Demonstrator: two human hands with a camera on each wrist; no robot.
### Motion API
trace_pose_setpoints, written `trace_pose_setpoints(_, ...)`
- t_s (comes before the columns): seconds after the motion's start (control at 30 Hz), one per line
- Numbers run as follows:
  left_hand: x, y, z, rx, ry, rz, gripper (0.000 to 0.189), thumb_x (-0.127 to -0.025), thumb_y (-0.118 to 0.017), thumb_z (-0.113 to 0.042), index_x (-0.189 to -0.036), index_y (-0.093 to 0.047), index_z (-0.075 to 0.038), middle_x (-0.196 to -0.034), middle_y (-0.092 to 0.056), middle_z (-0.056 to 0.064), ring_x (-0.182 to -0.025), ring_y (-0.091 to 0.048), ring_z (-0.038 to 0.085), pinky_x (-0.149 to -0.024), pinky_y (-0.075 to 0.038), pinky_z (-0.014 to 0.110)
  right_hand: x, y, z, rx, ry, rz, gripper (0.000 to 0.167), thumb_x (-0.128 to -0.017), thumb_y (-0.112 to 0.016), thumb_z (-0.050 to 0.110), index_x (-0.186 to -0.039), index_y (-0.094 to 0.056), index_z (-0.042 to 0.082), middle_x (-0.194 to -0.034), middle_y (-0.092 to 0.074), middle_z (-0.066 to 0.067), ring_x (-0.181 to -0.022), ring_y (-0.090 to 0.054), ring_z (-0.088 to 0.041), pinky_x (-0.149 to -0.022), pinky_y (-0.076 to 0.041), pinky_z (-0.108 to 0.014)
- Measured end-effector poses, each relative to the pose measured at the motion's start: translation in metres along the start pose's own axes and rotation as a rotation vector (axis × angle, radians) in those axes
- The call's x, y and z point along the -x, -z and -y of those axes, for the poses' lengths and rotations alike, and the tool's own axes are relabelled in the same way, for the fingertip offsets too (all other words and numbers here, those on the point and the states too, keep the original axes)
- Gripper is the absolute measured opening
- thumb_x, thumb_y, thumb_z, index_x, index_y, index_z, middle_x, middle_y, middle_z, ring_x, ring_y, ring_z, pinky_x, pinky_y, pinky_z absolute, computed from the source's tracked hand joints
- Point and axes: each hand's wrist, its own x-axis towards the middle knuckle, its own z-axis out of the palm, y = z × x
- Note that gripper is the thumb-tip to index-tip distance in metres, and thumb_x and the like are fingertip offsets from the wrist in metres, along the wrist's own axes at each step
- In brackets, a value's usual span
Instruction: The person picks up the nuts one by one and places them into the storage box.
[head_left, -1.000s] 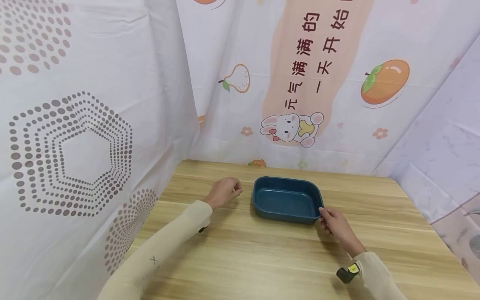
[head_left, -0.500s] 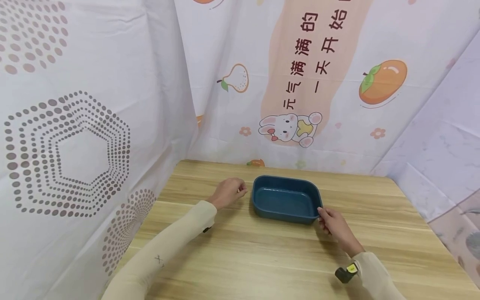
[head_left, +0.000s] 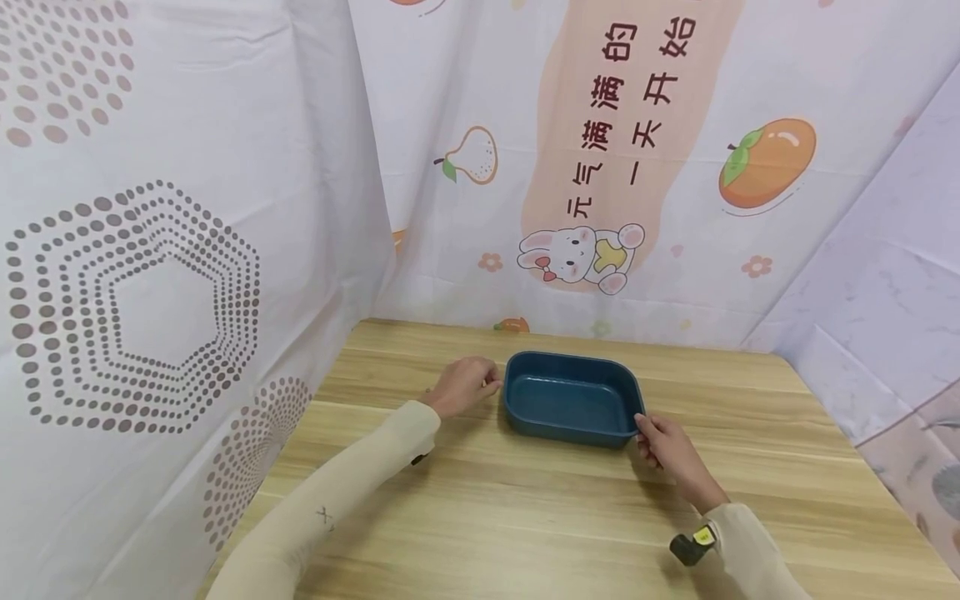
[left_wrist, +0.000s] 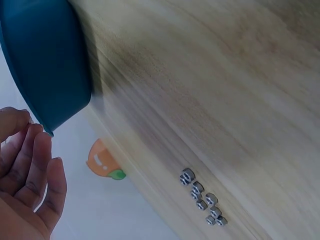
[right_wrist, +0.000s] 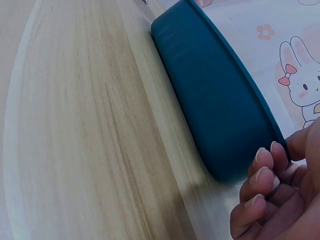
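A deep teal rectangular dish (head_left: 573, 433) stands on the wooden table. My right hand (head_left: 675, 458) pinches its rim at the near right corner, thumb over the rim and curled fingers (right_wrist: 262, 182) against the outer wall. At the dish's left end is my left hand (head_left: 463, 386), fingertips close to the rim; whether they touch it I cannot tell. In the left wrist view its thumb and forefinger meet around a small shiny piece (left_wrist: 31, 121), mostly hidden. Several silver hex nuts (left_wrist: 198, 196) lie in a loose cluster on the table, hidden in the head view.
The wooden table (head_left: 480, 517) carries the dish in its far half. Behind it hangs a printed white cloth (head_left: 450, 250), and a dotted white cloth (head_left: 172, 308) closes the left side. A pale marbled cloth (head_left: 877, 333) borders the right.
My left hand has moved to the right, from a gap away up to the dish's left end. The right hand keeps its pinch on the rim, and the dish stays in place.
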Motion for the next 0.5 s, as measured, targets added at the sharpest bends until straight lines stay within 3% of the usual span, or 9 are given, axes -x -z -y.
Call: trace_pose_setpoints(0.5,-0.0049,-0.0067,-0.0053,0.008,-0.037,0.018,0.010,-0.098,-0.073,-0.022,-0.090,-0.075,-0.016,-0.085,-0.068,-0.007,-0.074,-0.059,0.005,-0.065,-0.050,0.022,-0.0032,0.0012,-0.0033,-0.005,-0.012,0.004,0.048,-0.112,-0.042,0.040,-0.098,-0.057,-0.003,-0.076,-0.055,-0.004,-0.062,-0.048,-0.013,-0.055,-0.042,-0.027)
